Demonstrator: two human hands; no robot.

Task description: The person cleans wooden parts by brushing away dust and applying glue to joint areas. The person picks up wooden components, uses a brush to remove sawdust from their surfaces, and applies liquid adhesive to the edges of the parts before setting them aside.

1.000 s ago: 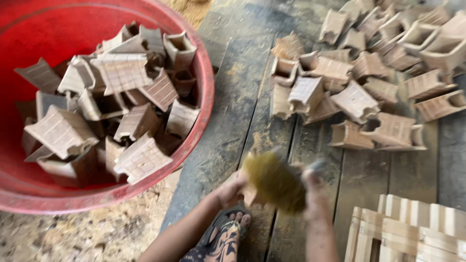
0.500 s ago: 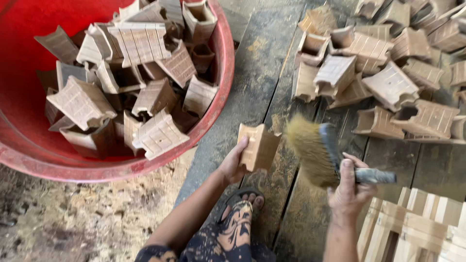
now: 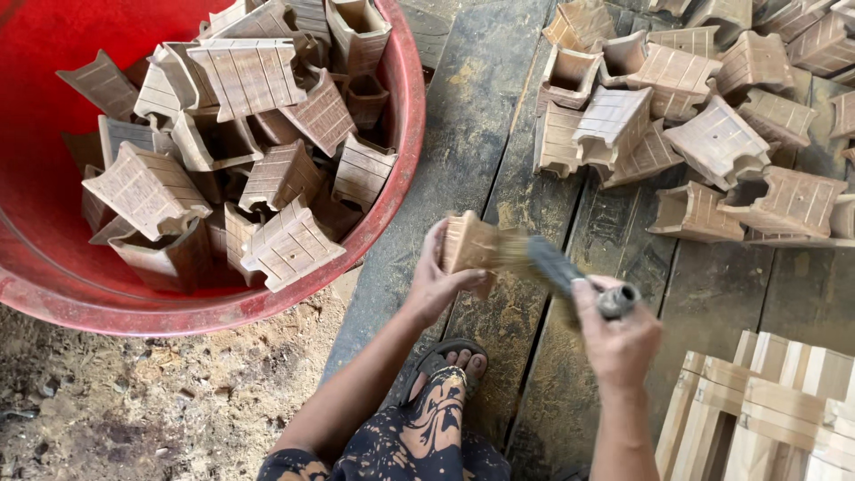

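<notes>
My left hand grips a small tapered wooden box with a grooved side, held above the dark planks. In my right hand is a paint brush with a dark handle; its bristles press against the right side of the box. Both hands are in the lower middle of the view. My foot in a sandal rests on the planks below the left hand.
A big red plastic tub at the upper left holds several of the same wooden boxes. A loose pile of boxes lies on the dark plank floor at the upper right. Pale wooden pieces are stacked at the lower right. Dirt ground lies lower left.
The brush has swung from beside the box to point its bristles into the box's side. The view has shifted, so the tub and pile sit slightly differently.
</notes>
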